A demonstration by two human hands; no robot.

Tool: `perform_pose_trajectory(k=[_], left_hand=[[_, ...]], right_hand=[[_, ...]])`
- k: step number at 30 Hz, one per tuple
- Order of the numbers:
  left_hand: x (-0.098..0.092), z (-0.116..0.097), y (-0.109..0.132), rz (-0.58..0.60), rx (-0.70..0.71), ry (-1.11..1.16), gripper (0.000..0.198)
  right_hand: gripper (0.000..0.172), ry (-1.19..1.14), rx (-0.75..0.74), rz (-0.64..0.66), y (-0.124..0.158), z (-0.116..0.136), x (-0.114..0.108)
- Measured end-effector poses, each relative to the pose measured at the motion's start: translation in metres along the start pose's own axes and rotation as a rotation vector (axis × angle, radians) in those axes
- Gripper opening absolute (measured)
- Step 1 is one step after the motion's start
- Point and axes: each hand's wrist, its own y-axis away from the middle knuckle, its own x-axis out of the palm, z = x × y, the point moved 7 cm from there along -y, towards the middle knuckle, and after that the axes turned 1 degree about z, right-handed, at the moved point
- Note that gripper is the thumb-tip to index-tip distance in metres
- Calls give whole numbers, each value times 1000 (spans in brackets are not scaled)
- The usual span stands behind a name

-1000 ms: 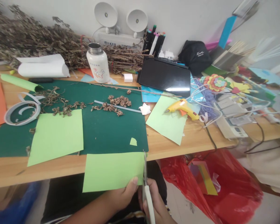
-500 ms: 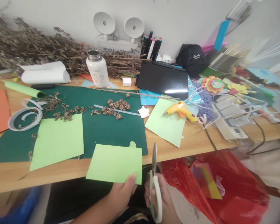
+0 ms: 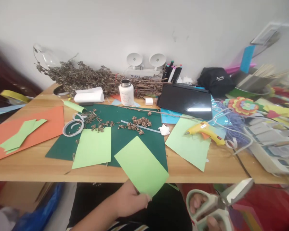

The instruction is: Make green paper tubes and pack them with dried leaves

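Note:
My left hand (image 3: 131, 201) pinches the near corner of a light green paper sheet (image 3: 141, 165), held tilted over the front edge of the wooden table (image 3: 33, 163). At the lower right, my right hand (image 3: 208, 213) has its fingers through the white handles of a pair of scissors (image 3: 218, 202). The blades point up and to the right, away from the paper. A gap of dark clothing separates the two hands.
A dark green cutting mat (image 3: 135, 141) carries another green sheet (image 3: 92, 147) and dried twigs (image 3: 137, 123). An orange sheet (image 3: 26, 131) lies left, a yellow glue gun (image 3: 204, 131) on a green sheet right. A white bottle (image 3: 126, 93), black case (image 3: 186, 101) and paper flowers (image 3: 243, 106) sit behind.
My right hand has swung the scissors off to the right, away from the sheet. My left hand has turned the green sheet to a slant. The camera has tilted up and back.

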Motion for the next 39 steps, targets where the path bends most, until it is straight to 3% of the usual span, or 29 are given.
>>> perform_pose_trajectory(k=[2,3,5,8,12,17,21,26,30,32,33,35,37,39], left_hand=[[-8,-25,5,175,165,-163,21],[-16,-32,5,203,166,-217,25],[-35,-37,-1,251,9,-238,24],[-65,-54,-15,226,-154,-213,14],[-97,-85,-35,196,-164,-264,20],[-128,-102,-50,163,-58,-313,21],[-142,-92,-56,120,-84,-371,18],[-150,-80,-50,106,-155,-594,23],[-137,-71,-30,28,-76,-985,53],[-128,-54,-16,-54,-61,-1220,73],[-121,-42,-8,-35,-34,-1319,77],[-111,-16,8,-12,86,-1478,65],[-114,1,20,-120,226,-1601,49],[-128,14,27,-230,318,-1671,46]], right_hand=[[21,-22,-96,19,-11,22,7],[19,-19,-116,83,-18,32,17],[21,-11,-140,189,-34,49,41],[29,-45,-190,284,-69,74,82],[36,-30,-243,437,-124,98,139],[34,28,-290,343,-189,106,170],[30,1,-248,414,-208,99,186],[23,24,-196,561,-201,83,194],[23,32,-208,519,-202,75,188],[24,8,-198,487,-207,72,184],[25,2,-190,463,-209,71,182],[27,6,-187,414,-213,70,179],[29,29,-203,381,-216,70,177],[28,59,-219,377,-217,68,177]])
